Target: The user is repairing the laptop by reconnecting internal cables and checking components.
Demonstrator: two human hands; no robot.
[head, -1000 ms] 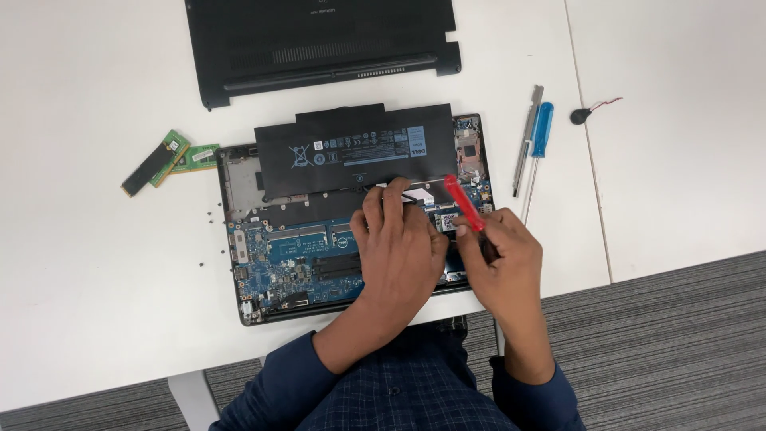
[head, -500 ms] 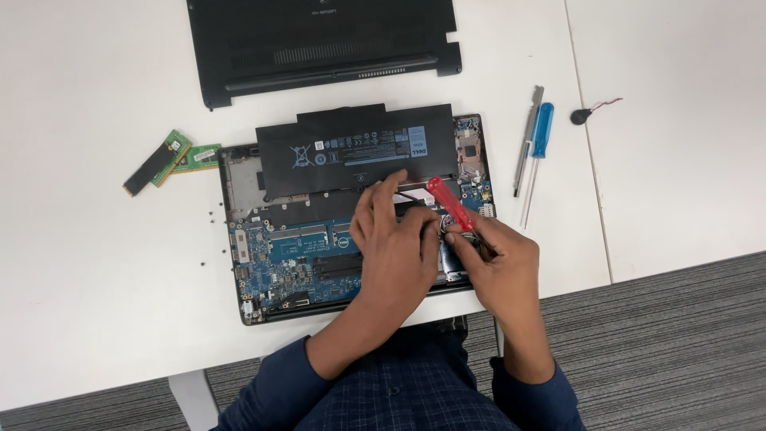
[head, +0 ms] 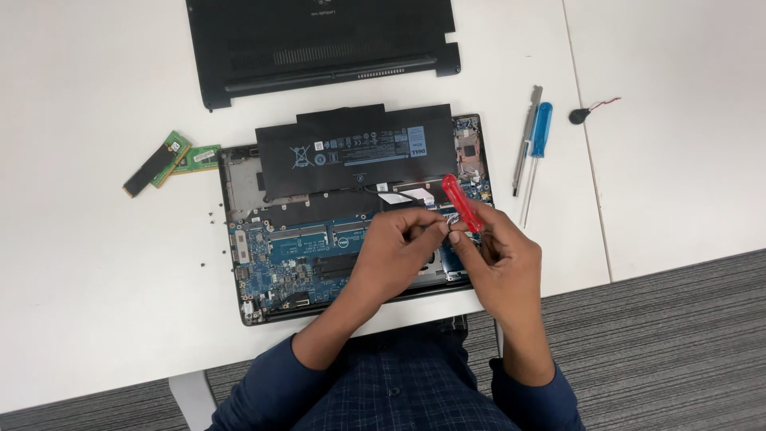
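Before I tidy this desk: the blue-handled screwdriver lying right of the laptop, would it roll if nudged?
Probably. The blue-handled screwdriver has a rounded handle and thin shaft, lying loose on the smooth white table, so a sideways nudge may roll it. It looks stiff and light, easy to pinch. The grey tool right beside it might stop it rolling left.

Both hands are up off the open laptop (head: 271, 263) now. The left hand (head: 399, 247), which lay flat on the board a second ago, has curled, its fingertips pinching toward the right hand (head: 499, 255). The red screwdriver (head: 461, 203) has swung from a low slant to nearly upright, its handle now over the laptop's right side near the black battery (head: 355, 152).
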